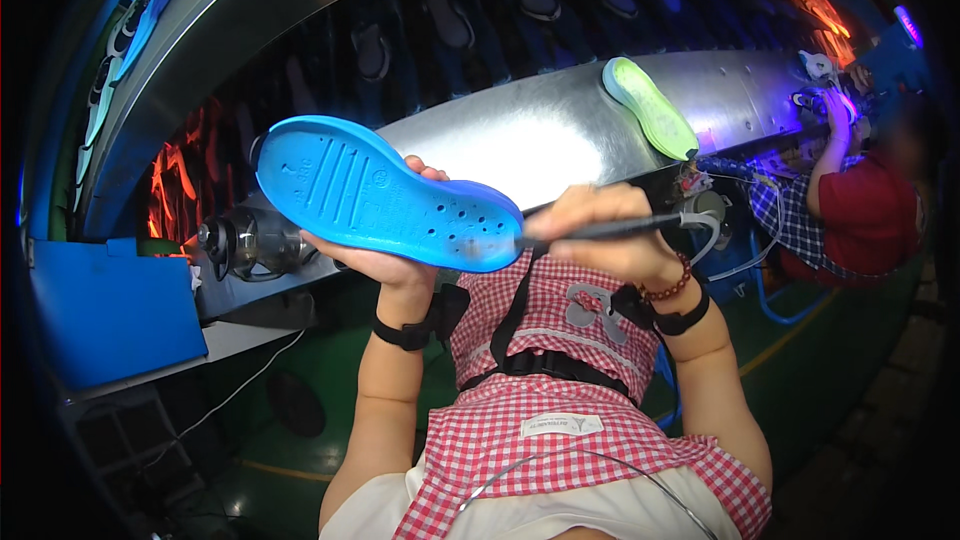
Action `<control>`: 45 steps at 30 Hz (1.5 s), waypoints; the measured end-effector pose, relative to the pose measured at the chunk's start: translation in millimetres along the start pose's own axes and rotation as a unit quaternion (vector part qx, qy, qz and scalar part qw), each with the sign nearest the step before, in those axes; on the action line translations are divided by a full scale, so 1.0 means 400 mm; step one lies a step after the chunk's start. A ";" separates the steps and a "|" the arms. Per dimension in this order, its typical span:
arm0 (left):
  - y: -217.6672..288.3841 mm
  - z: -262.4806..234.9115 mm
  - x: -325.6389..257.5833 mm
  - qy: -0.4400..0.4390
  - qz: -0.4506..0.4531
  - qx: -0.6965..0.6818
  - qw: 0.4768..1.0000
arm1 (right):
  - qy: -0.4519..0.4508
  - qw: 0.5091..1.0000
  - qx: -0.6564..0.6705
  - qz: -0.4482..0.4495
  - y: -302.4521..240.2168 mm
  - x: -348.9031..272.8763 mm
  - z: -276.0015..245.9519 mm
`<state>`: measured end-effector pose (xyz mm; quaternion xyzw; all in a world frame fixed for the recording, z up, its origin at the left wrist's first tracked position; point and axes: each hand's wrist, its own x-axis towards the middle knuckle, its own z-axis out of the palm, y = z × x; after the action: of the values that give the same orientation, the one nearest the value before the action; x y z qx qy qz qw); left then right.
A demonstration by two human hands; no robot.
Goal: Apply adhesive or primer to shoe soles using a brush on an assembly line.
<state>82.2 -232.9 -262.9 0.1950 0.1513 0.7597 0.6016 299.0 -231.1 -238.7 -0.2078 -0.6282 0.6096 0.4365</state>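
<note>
A bright blue shoe sole (pixel 345 175) lies tilted across my left hand (pixel 385 258), whose fingers wrap under it and show at its far edge. Ridges cross the sole's wide end, and small holes dot its narrower end. My right hand (pixel 615 230) is closed round a black-handled brush (pixel 630 228) with a pale tube at its back end. The brush's tip meets the sole at the holed end, where the surface looks wet; the bristles are blurred. A yellow-green sole (pixel 650 108) rests on the metal ledge (pixel 480 135) beyond my hands.
Behind the ledge runs a dark conveyor (pixel 430 30) carrying several soles. Left stand a glass-and-metal pot (pixel 255 245) and a blue box (pixel 110 310). At right a co-worker in a red top (pixel 870 200) handles a shoe part under violet light. A dark container (pixel 708 208) stands beside the ledge.
</note>
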 end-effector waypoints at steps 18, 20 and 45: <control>-0.023 -0.053 -0.055 -0.067 -0.230 0.054 0.969 | -0.050 0.995 -0.029 0.077 -0.009 -0.005 0.024; -0.005 -0.066 -0.053 -0.073 -0.251 0.056 0.964 | -0.076 0.995 0.001 0.062 -0.030 -0.004 0.007; 0.123 0.019 -0.020 -0.070 -0.468 0.232 0.850 | -0.256 0.962 -0.090 -0.035 -0.086 0.028 -0.081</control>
<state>45.2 -252.0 -234.1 0.2873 0.3544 0.3152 0.8322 328.2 -209.2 -207.0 -0.0609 -0.7781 0.5678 0.2618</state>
